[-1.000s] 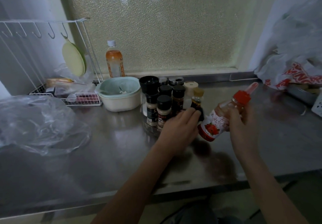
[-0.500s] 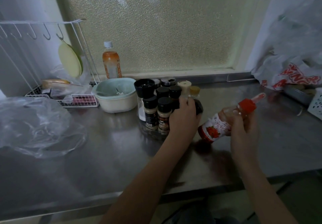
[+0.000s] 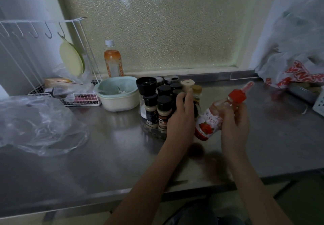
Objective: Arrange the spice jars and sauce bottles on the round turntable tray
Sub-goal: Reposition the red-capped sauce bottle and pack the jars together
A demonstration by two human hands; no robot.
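Note:
A clear round turntable tray sits on the steel counter, crowded with several black-capped spice jars, a black grinder and a cream-capped jar. My left hand reaches in among them and wraps a dark bottle at the tray's right side; a small yellow-capped bottle stands just behind my fingers. My right hand holds a red-capped sauce bottle with a strawberry label, tilted, just right of the tray and above the counter.
A pale green bowl stands left of the tray. Behind it are an orange drink bottle and a white wire rack. A clear plastic bag lies far left. A red-printed plastic bag sits at the right.
My left hand moved forward from the tray's front edge into the jars and closed around a dark bottle. The right hand kept the sauce bottle tilted beside the tray, shifting slightly.

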